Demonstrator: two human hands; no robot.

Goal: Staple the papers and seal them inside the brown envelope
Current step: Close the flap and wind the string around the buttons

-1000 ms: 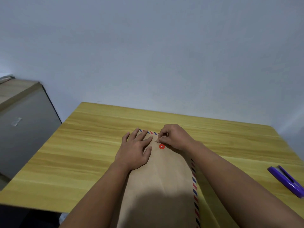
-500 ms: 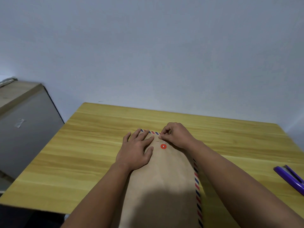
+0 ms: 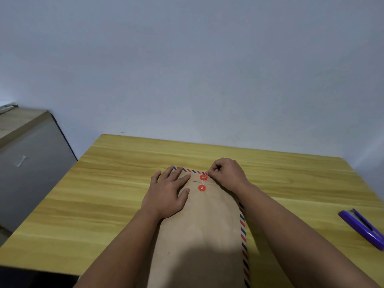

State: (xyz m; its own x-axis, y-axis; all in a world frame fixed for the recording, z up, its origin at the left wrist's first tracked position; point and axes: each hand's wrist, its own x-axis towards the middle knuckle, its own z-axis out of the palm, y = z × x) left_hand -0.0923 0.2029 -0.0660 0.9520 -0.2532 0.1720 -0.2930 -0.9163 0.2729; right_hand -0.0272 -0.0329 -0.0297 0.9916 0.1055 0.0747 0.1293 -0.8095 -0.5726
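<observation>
Flat brown paper envelope (image 3: 199, 235) with red-and-blue striped edging, lying lengthwise on the yellow wood-grain worktop (image 3: 108, 196). Its flap is folded down; two red round string-tie buttons (image 3: 203, 177) sit one beyond the other, with thin pale string running between them. Right hand (image 3: 227, 173): grip pinched together on the string end, just right of the farther button. Left hand (image 3: 168, 192): fingers spread, palm pressed flat on the envelope, just left of that grip. Purple stapler (image 3: 362, 226) lies on the worktop well to the right of the grip, apart from the envelope. Grey cabinet (image 3: 31, 167) stands far left, beside the worktop.
</observation>
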